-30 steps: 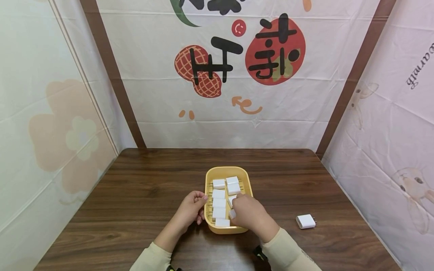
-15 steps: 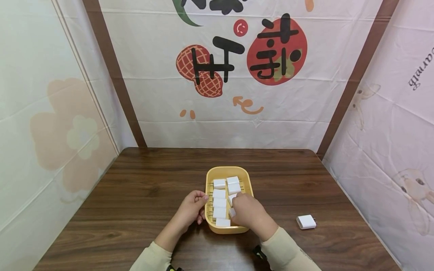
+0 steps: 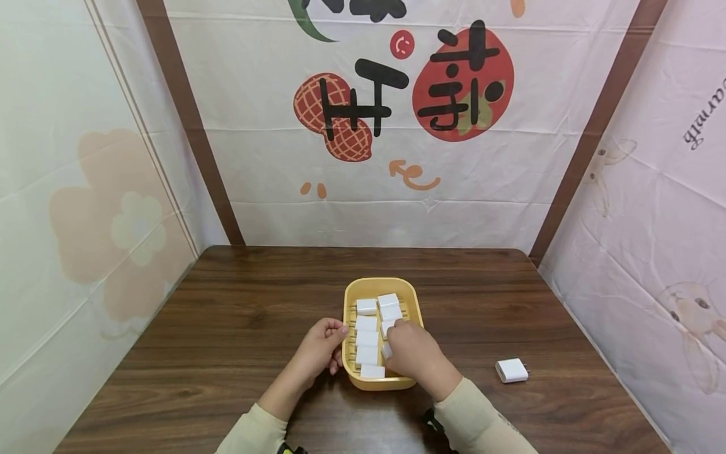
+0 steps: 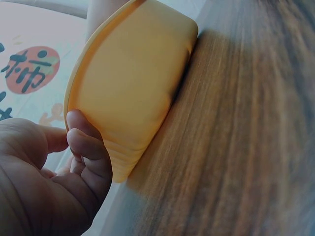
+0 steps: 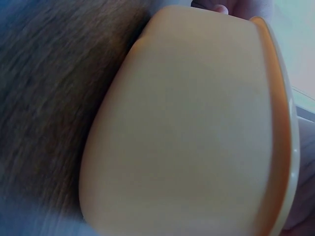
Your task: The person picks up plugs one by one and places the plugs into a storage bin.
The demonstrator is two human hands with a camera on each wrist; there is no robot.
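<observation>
A yellow plastic basket (image 3: 381,384) stands on the table in the head view, holding several white charger plugs (image 3: 366,339) in two rough columns, prongs pointing outward. With thumb and fingertips my left hand (image 3: 320,348) pinches the basket's left rim; the left wrist view shows the thumb (image 4: 56,139) on that rim. My right hand (image 3: 416,354) reaches over the right rim into the basket, fingers curled down around a white charger plug (image 3: 387,350) in the right column, mostly hidden by the hand. In the right wrist view the basket's outer wall (image 5: 187,123) blocks the fingers.
One loose white charger plug (image 3: 512,371) lies on the dark wooden table (image 3: 255,296), right of the basket, its prongs pointing right. Printed white cloth (image 3: 374,221) hangs behind the table and along both sides.
My right hand has shifted slightly away from me inside the basket, and the plugs in the right column have moved a little that way. The left hand stays on the rim.
</observation>
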